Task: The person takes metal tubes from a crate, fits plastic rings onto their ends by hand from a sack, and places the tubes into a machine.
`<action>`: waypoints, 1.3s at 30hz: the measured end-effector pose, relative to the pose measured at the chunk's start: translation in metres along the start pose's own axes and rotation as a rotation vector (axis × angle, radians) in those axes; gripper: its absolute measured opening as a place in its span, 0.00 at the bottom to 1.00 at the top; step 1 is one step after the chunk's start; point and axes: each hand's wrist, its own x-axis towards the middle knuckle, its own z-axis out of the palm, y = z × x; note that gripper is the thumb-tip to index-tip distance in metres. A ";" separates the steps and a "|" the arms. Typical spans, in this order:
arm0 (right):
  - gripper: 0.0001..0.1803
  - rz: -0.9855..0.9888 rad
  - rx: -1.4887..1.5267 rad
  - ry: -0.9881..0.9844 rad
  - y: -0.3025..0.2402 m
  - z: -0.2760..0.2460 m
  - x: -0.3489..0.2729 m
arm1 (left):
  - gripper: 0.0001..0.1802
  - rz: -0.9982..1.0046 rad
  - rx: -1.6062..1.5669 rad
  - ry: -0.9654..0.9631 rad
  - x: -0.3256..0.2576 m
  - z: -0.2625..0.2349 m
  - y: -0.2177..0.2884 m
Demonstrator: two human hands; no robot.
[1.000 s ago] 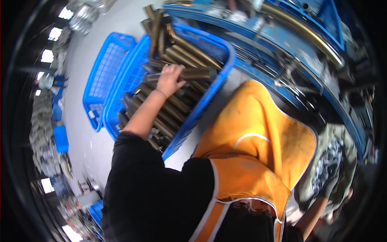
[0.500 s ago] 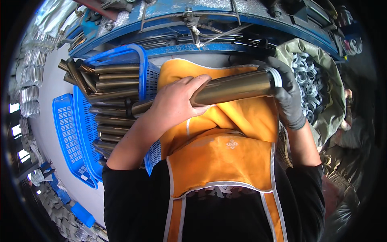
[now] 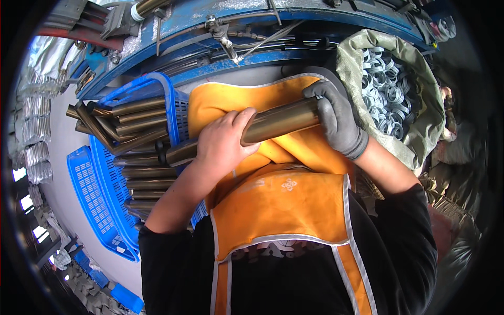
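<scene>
one tube (image 3: 273, 123) is out of the blue crate (image 3: 170, 105) and held across the orange apron (image 3: 283, 199): left hand (image 3: 223, 144) wraps its middle, gloved right hand (image 3: 336, 118) clasps its end. many tubes (image 3: 134, 144) remain in the crate; a sack of rings (image 3: 388, 89) sits right.

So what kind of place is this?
Probably a factory or metal workshop. There's a blue crate full of metal tubes, a sack of metal rings, and a blue machine frame.
</scene>
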 end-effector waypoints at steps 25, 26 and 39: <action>0.19 0.490 -0.693 0.023 0.090 -0.118 -0.018 | 0.41 0.345 -1.070 0.669 0.020 -0.064 -0.034; 0.24 0.666 -0.919 -0.239 0.111 -0.124 -0.028 | 0.39 0.324 -0.933 0.721 0.024 -0.071 -0.041; 0.26 0.728 -0.401 0.021 0.134 -0.152 -0.050 | 0.38 -0.157 -0.004 0.399 0.001 -0.084 -0.056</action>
